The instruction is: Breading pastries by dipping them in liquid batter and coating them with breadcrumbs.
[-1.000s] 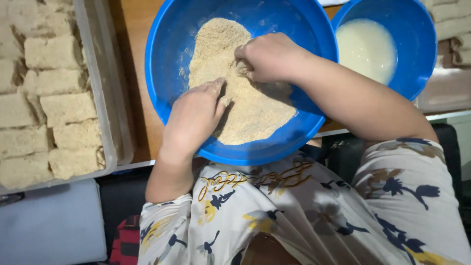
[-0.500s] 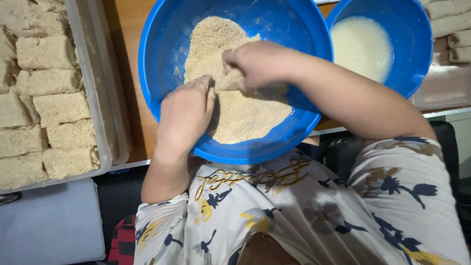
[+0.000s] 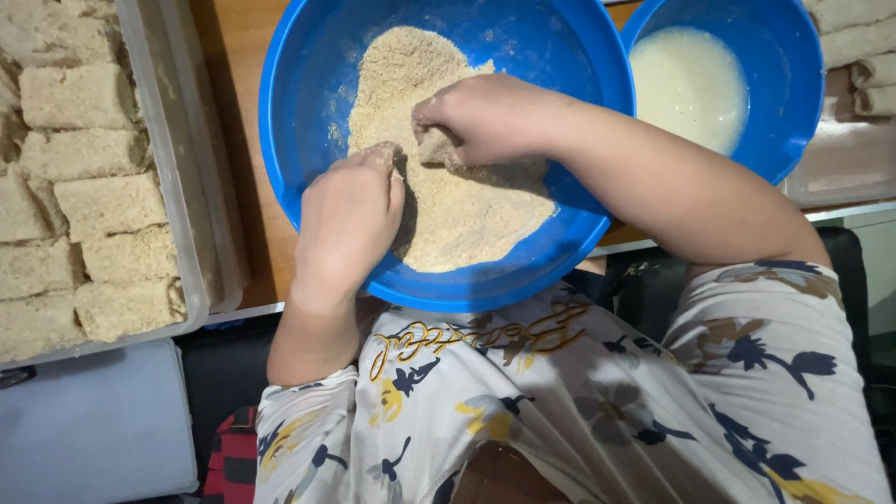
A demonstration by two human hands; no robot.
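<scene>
A crumb-dusted piece [image 3: 437, 147] is gripped by the right hand [image 3: 485, 117] in the large blue bowl [image 3: 299, 140], left hand [image 3: 347, 219] apparently cupped, fingers half hidden; a tray [image 3: 159, 159] of coated pieces [image 3: 79, 98] is nearly filled.

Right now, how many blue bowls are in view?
2. The big bowl with crumbs lies under both hands; the smaller bowl with white liquid is beside it, at the upper right, cut by the frame edge.

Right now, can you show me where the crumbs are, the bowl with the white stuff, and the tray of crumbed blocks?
breadcrumbs [image 3: 467, 215], head view, on the bare heap below the hands.
small blue bowl [image 3: 789, 56], head view, on its inner right wall.
tray [image 3: 154, 168], head view, on its clear side wall.
</scene>
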